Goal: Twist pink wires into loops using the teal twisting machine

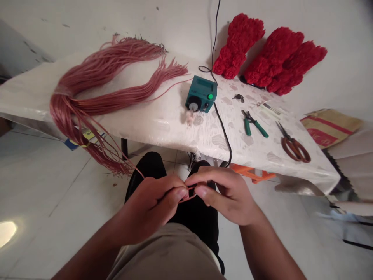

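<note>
Over my lap, my left hand is closed on a thin pink cord, pinched between thumb and fingers. The cord runs up and left toward a large bundle of pink cords that lies on the table and hangs over its edge. My right hand is beside the left, its thumb and forefinger at a small loop of the cord between the hands. A small green machine with a lit green button and a round grey front part stands near the table's middle.
Green-handled pliers and brown-handled scissors lie on the right of the table. Red fluffy bundles are at the back right. A black cable crosses the table and hangs near its front edge. An orange stool is underneath.
</note>
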The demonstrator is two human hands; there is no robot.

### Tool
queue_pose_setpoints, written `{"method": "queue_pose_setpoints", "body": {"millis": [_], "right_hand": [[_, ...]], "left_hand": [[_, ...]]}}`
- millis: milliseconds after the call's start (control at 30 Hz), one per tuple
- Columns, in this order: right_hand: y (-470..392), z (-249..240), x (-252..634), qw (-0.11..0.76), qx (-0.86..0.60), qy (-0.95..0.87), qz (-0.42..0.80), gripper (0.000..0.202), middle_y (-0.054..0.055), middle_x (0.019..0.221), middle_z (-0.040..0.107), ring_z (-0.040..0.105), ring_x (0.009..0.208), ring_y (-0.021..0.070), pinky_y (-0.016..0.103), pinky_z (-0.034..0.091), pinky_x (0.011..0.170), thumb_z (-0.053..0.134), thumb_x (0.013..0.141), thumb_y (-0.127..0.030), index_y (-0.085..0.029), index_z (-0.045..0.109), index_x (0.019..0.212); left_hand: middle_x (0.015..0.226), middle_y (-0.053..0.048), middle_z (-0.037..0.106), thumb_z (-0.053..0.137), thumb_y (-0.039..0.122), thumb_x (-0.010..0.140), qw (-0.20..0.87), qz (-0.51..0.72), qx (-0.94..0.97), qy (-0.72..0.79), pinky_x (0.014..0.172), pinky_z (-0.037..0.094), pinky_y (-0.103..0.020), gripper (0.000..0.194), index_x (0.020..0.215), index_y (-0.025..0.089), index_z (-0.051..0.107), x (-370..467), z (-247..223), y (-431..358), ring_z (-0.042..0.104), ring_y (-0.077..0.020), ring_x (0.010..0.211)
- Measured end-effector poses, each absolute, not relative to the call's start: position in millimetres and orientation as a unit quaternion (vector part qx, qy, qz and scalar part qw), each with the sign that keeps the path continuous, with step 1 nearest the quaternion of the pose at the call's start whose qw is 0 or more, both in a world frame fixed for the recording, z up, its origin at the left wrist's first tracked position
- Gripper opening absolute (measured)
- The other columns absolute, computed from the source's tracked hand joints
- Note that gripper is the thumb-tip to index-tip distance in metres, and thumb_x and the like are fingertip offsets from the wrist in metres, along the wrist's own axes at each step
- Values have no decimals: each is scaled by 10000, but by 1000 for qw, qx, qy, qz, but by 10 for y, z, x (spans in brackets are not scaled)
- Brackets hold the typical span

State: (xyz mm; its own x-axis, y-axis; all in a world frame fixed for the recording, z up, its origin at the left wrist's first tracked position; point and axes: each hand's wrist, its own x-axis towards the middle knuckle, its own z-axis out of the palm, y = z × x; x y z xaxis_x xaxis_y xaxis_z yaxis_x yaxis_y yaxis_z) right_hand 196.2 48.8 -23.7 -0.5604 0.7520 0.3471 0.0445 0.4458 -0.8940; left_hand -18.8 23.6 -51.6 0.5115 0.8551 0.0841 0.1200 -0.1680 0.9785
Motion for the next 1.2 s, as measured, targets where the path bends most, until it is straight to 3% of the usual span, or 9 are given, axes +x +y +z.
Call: {"method": "queue_pose_setpoints", "body": {"millis": [100,300,500,700,967,1200], "right_hand": [[515,-220,1993,373,-251,-748,488,251,5,863,701,599,652,62,204,477,625,579,956,-77,-199,737,1108],[515,-231,1988,345,-281,-760,474,118,30,791,693,597,664,103,230,465,588,684,921,-168,-148,740,1023],[477,-183,1984,318,-280,-796,433,84,3,768,647,564,656,81,216,436,592,653,957,-188,-143,689,897],[428,-149,2010,286,-288,-837,366,118,-18,756,537,472,652,80,238,371,602,542,976,-134,-149,592,871],[415,-200,2006,279,-269,-851,353,149,-30,746,474,413,652,84,243,322,594,497,945,-86,-180,515,830],[353,-334,1933,351,-274,-823,351,149,-54,680,437,386,563,63,228,292,531,543,801,-63,-196,484,769]], "left_hand": [[475,101,432,422,292,1048,575,354,663,322,487,366,-183,288,849,169,590,-182,-508,248,385,-45,404],[447,120,370,448,304,1042,667,361,588,282,360,190,-143,278,818,169,543,-150,-534,237,287,-16,334],[431,122,394,430,275,1038,634,330,637,289,360,235,-133,260,838,173,561,-185,-539,242,339,-20,321],[597,62,632,461,221,1002,514,292,729,346,494,374,-144,274,792,170,630,-202,-502,271,529,-35,488],[558,85,613,447,158,978,428,275,789,344,551,387,-165,254,786,182,612,-231,-517,271,562,-43,496],[596,59,584,478,213,962,389,263,814,341,551,356,-203,261,735,185,603,-220,-532,309,524,-75,542]]}}
